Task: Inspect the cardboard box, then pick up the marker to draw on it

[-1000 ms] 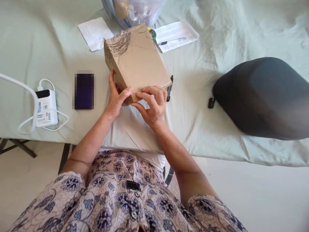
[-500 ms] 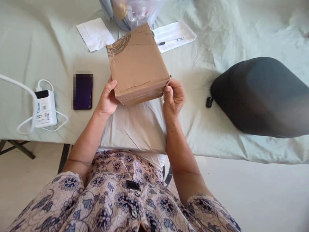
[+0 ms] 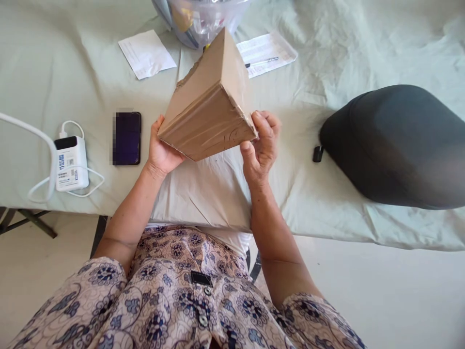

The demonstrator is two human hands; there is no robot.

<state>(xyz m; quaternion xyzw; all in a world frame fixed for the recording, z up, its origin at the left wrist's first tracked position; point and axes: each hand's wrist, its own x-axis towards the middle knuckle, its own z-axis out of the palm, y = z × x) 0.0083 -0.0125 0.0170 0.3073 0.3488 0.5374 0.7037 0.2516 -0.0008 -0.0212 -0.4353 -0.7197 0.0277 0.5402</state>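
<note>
A brown cardboard box wrapped in clear tape is held up above the table, tilted so one corner edge points away from me. My left hand cups its lower left corner from beneath. My right hand grips its lower right corner with thumb and fingers. A white cloth lies folded under the box at the near table edge.
The table is draped in a pale green sheet. On it lie a dark phone, a white power bank with cables, two papers, a pen, a clear plastic bag and a black rounded cushion.
The box was lying flat near the table with both hands at its near edge. Both hands have lifted it and turned it up on end, the right hand shifting to the right corner.
</note>
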